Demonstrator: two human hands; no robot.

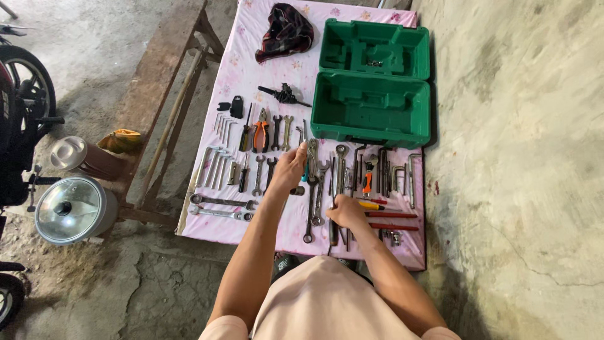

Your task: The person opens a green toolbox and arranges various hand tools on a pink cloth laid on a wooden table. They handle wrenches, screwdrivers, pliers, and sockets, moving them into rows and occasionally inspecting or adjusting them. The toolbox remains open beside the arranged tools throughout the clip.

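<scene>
Your left hand (290,169) pinches a teal-handled tool (306,170) just below the open green case (371,94), lifting it clear of the sorted rows. Your right hand (345,211), farther from the case, closes on a dark-handled tool (332,232) among the wrenches (316,189).

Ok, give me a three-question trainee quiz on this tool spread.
1. True or false: the green tool case lies open.
2. Which hand is on the tools nearer the orange-handled pliers: A) left hand B) right hand?
3. Fill in: the tools lie on a ____ patterned cloth.

Key: 1 true; 2 A; 3 pink.
</scene>
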